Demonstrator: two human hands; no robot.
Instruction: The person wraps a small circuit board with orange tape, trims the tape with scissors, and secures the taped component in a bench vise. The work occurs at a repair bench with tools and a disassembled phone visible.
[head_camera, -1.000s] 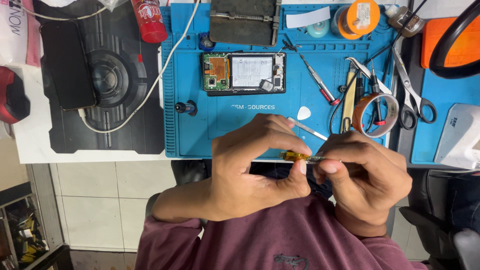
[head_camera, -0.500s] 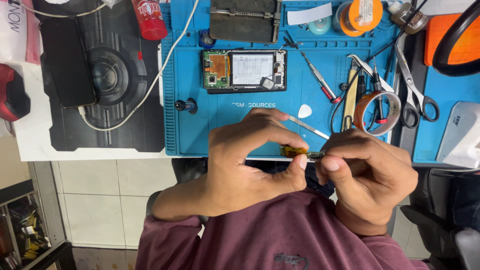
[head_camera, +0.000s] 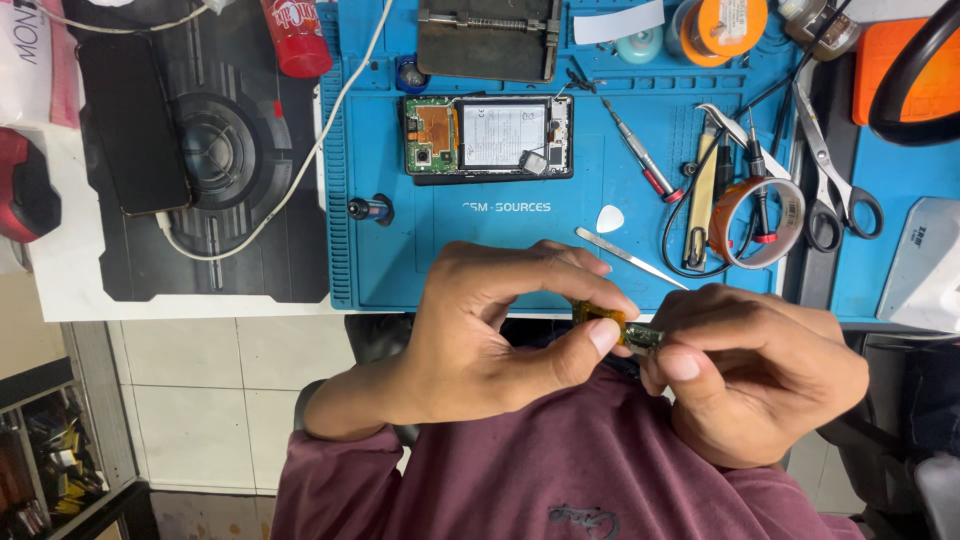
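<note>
Your left hand (head_camera: 490, 330) and right hand (head_camera: 760, 375) meet close to your chest, just below the near edge of the blue repair mat (head_camera: 400, 270). Both hands are closed in a pinch on one small part (head_camera: 610, 322): an orange flex strip with a tiny metal-and-green end. Your left thumb and fingers curl over its orange end, while your right thumb and forefinger grip the other end; how much of it lies under your fingers cannot be told.

On the mat beyond your hands lies an opened phone (head_camera: 488, 137), back cover off, board and battery showing. Nearer to you sit a white triangular pick (head_camera: 610, 218) and a thin metal spudger (head_camera: 630, 258), the spudger's near tip close to your right knuckles. To the right lie a red-handled screwdriver (head_camera: 645, 165), a roll of amber tape (head_camera: 757, 222) and scissors (head_camera: 835, 170). At the left, on a dark pad, a black phone (head_camera: 133, 125) lies face up with a white cable (head_camera: 280, 190) plugged in.
</note>
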